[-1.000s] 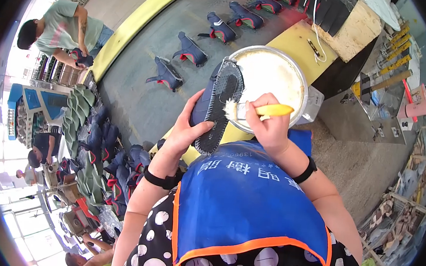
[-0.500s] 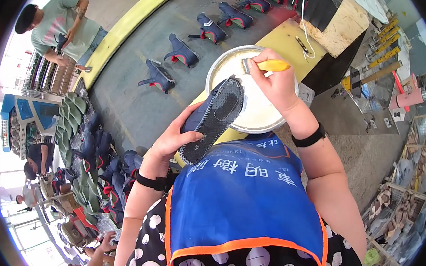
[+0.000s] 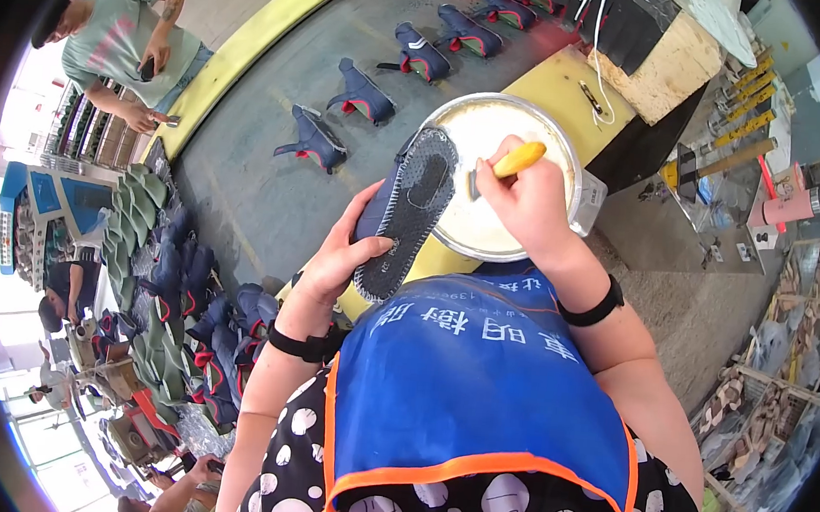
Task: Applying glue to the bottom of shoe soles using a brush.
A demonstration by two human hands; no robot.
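My left hand (image 3: pixel 339 251) is closed round a dark blue shoe upper (image 3: pixel 407 213), its thumb pressing on the black, stitched underside that faces up. In my right hand (image 3: pixel 535 206) is a paintbrush (image 3: pixel 519 159) with a yellow handle, gripped between thumb and fingers. The bristles point down and left, close to the shoe's right edge; whether they touch it I cannot tell. Below the brush stands a round metal basin (image 3: pixel 579 177) holding creamy white liquid (image 3: pixel 474 227). The shoe's toe end overlaps the basin's left side.
Several dark blue shoe uppers (image 3: pixel 364 93) stand in a row on the grey conveyor belt (image 3: pixel 236 158). Green soles (image 3: pixel 132 222) and more uppers are piled at left. A person (image 3: pixel 131 37) stands across the yellow-edged belt. A white cord (image 3: pixel 596 69) hangs near the yellow board (image 3: pixel 546 85).
The brush has dropped lower and nearer the shoe's right edge, its handle now more upright. The shoe has shifted slightly left and up. The person across the belt has lowered one hand to its edge.
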